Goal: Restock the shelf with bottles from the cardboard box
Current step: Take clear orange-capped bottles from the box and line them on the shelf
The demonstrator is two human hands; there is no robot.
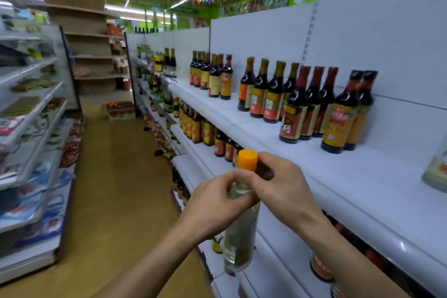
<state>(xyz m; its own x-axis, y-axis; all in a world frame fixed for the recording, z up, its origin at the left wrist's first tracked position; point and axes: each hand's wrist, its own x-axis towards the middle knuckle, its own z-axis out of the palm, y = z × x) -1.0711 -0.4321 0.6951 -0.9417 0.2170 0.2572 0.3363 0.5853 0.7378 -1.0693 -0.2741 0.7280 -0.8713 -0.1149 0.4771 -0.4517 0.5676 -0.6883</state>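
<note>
Out in the aisle, just off the shelf edge, the left hand [212,203] is gripping the clear bottle [239,232] at its shoulder, fingers curled round it. The right hand [283,184] is pinching the neck under the orange cap [247,158]. The bottle is being held upright in the air beside the white shelf [338,176]. Farther back, dark sauce bottles [292,104] are standing in rows on it.

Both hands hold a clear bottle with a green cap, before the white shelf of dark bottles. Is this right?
No: the cap is orange, not green, per the head view. Left hand and right hand do hold the clear bottle before the white shelf.
</note>
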